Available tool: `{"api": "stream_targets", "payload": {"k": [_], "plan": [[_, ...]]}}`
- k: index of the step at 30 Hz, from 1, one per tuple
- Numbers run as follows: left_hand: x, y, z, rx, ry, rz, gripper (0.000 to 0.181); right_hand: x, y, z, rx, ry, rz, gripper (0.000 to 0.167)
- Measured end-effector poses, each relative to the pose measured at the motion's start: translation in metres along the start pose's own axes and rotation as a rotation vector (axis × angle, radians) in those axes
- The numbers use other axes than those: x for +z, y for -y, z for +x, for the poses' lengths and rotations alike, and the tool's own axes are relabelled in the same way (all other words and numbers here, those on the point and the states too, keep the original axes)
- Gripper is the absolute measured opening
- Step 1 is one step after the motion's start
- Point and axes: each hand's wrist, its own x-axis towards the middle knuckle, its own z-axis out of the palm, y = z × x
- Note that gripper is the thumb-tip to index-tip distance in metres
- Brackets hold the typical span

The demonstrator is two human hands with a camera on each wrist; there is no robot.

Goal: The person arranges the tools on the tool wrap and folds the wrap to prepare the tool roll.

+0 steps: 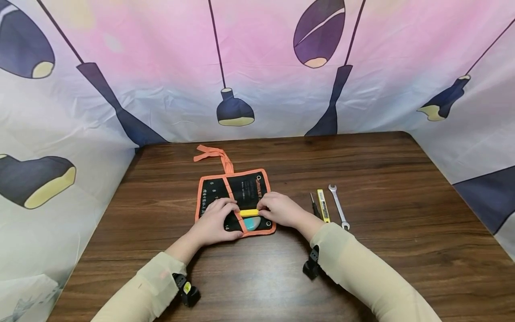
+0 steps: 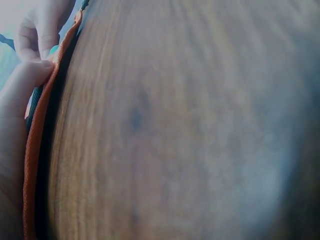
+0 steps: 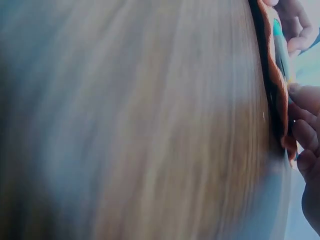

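Note:
A black tool pouch with orange trim lies unfolded on the table. My right hand pinches the right end of a yellow bar-shaped tool, whose left end meets the orange pocket edge. My left hand grips the pouch at that edge, thumb near its lower border and fingertips by the yellow tool. Below the yellow tool, a rounded teal-and-grey tool sticks out of the pocket. In the left wrist view, the left thumb touches the orange trim. The yellow tool's exact kind is unclear.
Right of the pouch lie a dark-handled thin tool, a flat yellow item with a label and an open-end wrench. An orange tie strap extends behind the pouch. A patterned cloth hangs beyond the wooden table.

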Motion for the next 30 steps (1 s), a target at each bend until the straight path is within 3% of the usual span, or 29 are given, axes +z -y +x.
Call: {"api": "stream_targets", "payload": {"k": [5,19,30], "plan": [[0.001,0.0,0.0,0.012,-0.005,0.002,0.046,0.001,0.004,0.004,-0.021,-0.001,-0.016,0.01],[-0.001,-0.001,0.002,0.0,-0.003,0.001,0.045,0.004,0.004,0.009,0.048,0.01,0.014,0.011],[-0.001,-0.001,0.002,-0.001,0.0,0.001,0.047,0.008,-0.001,0.014,0.166,0.036,0.161,0.009]]}}
